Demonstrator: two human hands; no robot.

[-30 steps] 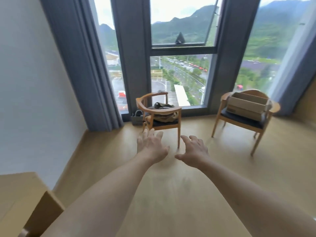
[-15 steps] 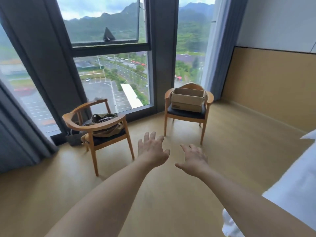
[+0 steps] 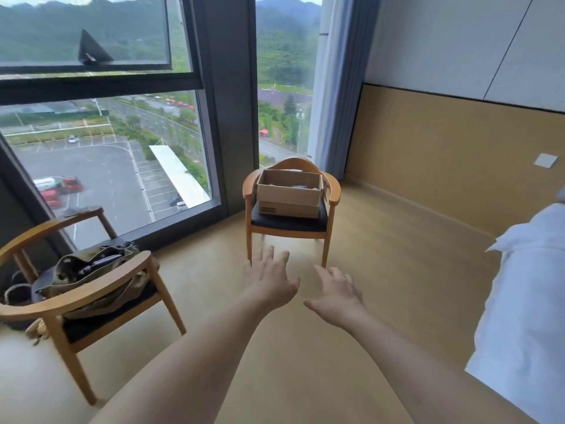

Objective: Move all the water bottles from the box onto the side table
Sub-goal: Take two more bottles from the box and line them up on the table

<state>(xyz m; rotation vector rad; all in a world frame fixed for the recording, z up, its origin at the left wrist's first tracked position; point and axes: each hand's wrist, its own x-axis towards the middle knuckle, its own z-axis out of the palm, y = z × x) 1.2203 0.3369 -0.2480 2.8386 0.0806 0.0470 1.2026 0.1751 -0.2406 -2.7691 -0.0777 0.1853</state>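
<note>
Your left hand and right hand reach forward with fingers spread, holding nothing, toward the box at twelve o'clock, propped on a chair at handy height.

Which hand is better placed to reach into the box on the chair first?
Left, narrowly. Both hands are open and empty, well short of the box; the left hand is extended slightly farther and lines up under it, while the right hand sits off to its right.

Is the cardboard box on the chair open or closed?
Open: the cardboard box shows no lid, and its inner walls are visible from above.
</note>
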